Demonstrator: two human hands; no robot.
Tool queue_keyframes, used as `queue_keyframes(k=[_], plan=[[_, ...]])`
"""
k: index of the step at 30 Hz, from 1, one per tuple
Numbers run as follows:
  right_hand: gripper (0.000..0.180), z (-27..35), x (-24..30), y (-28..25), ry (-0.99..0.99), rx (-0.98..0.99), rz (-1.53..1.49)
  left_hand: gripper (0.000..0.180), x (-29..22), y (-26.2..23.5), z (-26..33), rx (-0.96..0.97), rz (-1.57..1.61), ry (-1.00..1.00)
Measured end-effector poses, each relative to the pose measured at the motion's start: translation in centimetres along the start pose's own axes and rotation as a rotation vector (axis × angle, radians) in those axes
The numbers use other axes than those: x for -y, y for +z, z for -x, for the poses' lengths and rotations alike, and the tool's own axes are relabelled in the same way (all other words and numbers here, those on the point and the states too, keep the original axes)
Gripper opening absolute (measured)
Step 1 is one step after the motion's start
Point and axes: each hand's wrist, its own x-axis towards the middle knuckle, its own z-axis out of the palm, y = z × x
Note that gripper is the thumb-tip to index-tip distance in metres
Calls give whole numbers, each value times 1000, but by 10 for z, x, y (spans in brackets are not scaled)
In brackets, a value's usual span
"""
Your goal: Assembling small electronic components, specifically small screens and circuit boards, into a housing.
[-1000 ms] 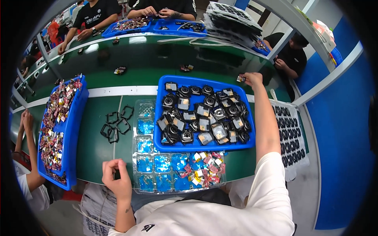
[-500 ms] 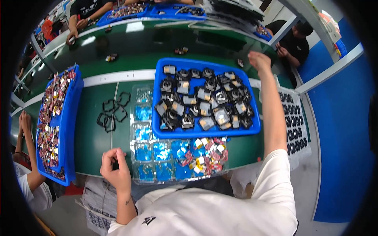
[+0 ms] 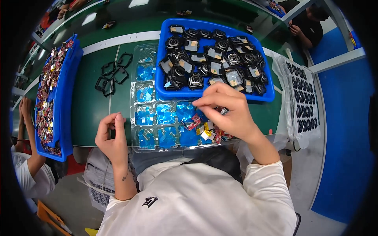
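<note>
My right hand [image 3: 230, 108] hovers above the clear compartment tray [image 3: 134, 118], its thumb and index finger pinched together. Whatever is between those fingertips, if anything, is too small to make out. Below it, small red, yellow and white circuit parts [image 3: 206, 131] lie heaped on the tray's near right compartments. Pieces of blue film [image 3: 165, 113] fill the other compartments. My left hand [image 3: 112, 135] is held up beside the tray's left edge with curled fingers; its grasp is hidden. Behind the tray stands a blue bin [image 3: 214, 94] of black watch cases [image 3: 195, 80].
Several black square frames [image 3: 112, 76] lie on the green table to the left. A long blue bin [image 3: 65, 114] heaped with circuit parts stands farther left. At right, rows of black parts [image 3: 305, 98] rest on white sheeting. Co-workers sit at far right and left.
My right hand has come back from beyond the blue bin's far right corner to above the clear tray. My left hand stays beside the tray. The view has tilted downward.
</note>
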Motion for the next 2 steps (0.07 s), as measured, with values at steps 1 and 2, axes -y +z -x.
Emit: queue_keyframes(k=[1, 2], plan=[[27, 4, -2, -2, 47, -14, 48, 6, 0, -2, 1, 33, 25, -3], [27, 6, -2, 0, 48, -13, 43, 6, 0, -4, 3, 34, 20, -5]])
